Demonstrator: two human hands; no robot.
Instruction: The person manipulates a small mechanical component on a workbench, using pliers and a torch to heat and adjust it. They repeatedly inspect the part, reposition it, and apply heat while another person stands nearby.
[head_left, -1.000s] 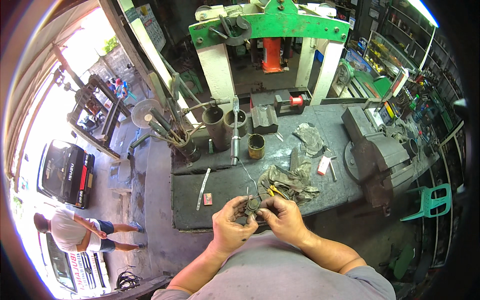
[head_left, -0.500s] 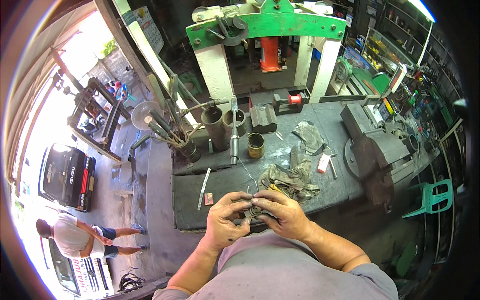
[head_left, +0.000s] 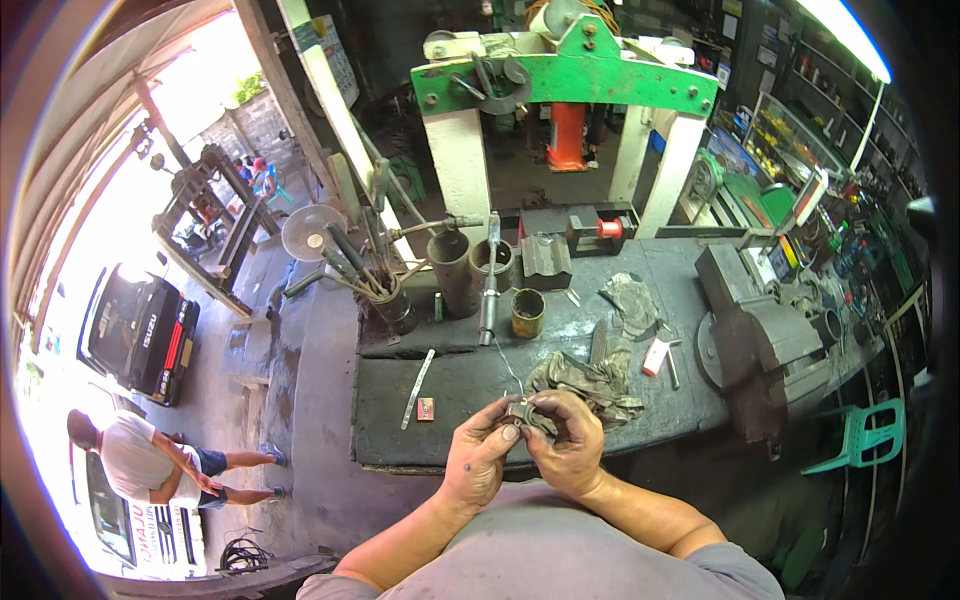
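Both hands meet over the near edge of a dark steel workbench (head_left: pixel 450 395). The left hand (head_left: pixel 478 462) and the right hand (head_left: pixel 568 452) are closed together on a small dark metal part (head_left: pixel 524 416), pinched between the fingertips of each; its exact shape is hard to tell at this size. A thin wire (head_left: pixel 508 366) rises from the part toward the back of the bench. Just beyond the right hand lies a crumpled grey rag (head_left: pixel 585 380), touching or nearly touching the knuckles. To the left of the left hand, a small red rectangular packet (head_left: pixel 425 408) lies flat on the bench, with a slim metal strip (head_left: pixel 417 387) slanting just beside it. Farther right of the right hand, a small white packet with a red end (head_left: pixel 656 356) rests near a second rag (head_left: pixel 630 300). Well beyond the hands stand a yellow-brown tin can (head_left: pixel 527 312), an upright steel shaft (head_left: pixel 489 290) and two dark cylinders (head_left: pixel 450 270). A heavy grey bench vise (head_left: pixel 760 340) sits far to the right. Behind the bench stands a press frame with a green crossbeam (head_left: pixel 570 80) on white posts. Far to the upper left, a pale rectangular sign (head_left: pixel 335 60) hangs on a slanted post. Lower left, outside, a person in a white shirt (head_left: pixel 135 460) bends beside parked vehicles.
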